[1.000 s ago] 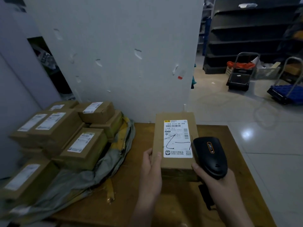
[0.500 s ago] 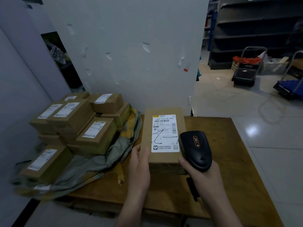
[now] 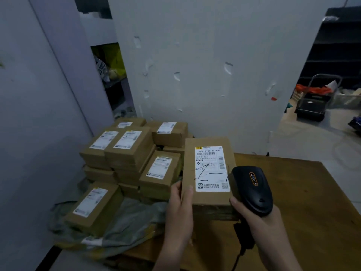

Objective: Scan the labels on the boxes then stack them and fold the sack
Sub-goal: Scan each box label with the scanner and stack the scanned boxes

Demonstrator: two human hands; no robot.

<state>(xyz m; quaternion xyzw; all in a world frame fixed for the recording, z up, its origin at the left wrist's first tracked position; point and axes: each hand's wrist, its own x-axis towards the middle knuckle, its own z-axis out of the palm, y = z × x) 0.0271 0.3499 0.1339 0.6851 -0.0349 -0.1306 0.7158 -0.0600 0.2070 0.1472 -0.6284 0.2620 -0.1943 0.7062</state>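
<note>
A brown cardboard box (image 3: 189,165) with a white label sits in front of me, label up, on the wooden table (image 3: 304,192). My left hand (image 3: 180,210) grips its near left edge, thumb on top. My right hand (image 3: 259,225) holds a black barcode scanner (image 3: 252,188) at the box's near right corner. To the left, several labelled boxes (image 3: 129,147) are piled on a grey-green sack (image 3: 134,218) that spreads over the table's left end.
A white wall (image 3: 205,75) stands right behind the table. Tiled floor lies to the right, with a trolley (image 3: 314,102) and dark shelving (image 3: 340,45) farther back. A dark gap with clutter opens at the back left.
The view has swung left, so the pile of boxes sits nearer the middle. Both hands keep their hold on the box and the scanner.
</note>
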